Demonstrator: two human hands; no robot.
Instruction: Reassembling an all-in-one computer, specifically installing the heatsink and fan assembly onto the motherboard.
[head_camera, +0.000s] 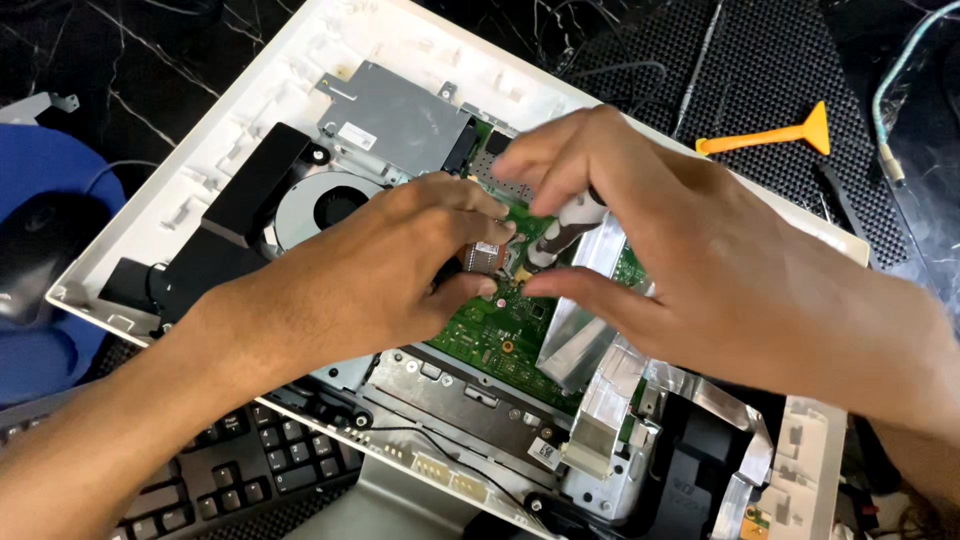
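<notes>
An opened all-in-one computer lies back-side up, its white casing (210, 150) framing a green circuit board (490, 335), a round fan (322, 205) and a grey metal shield (405, 115). My left hand (385, 265) rests on the board, its fingertips pinching a small silver component (484, 256). My right hand (650, 250) hovers just to its right, gripping a screwdriver with a black-and-white handle (565, 228), tip down on the board beside that component. Silver foil ribbon cables (585, 330) run under my right palm.
A black keyboard (240, 470) lies at the lower left, partly under the casing. An orange plastic pry tool (770, 135) sits on the black mat at the upper right, near a pale cable (890, 90). A black mouse on a blue pad (40, 250) is at the far left.
</notes>
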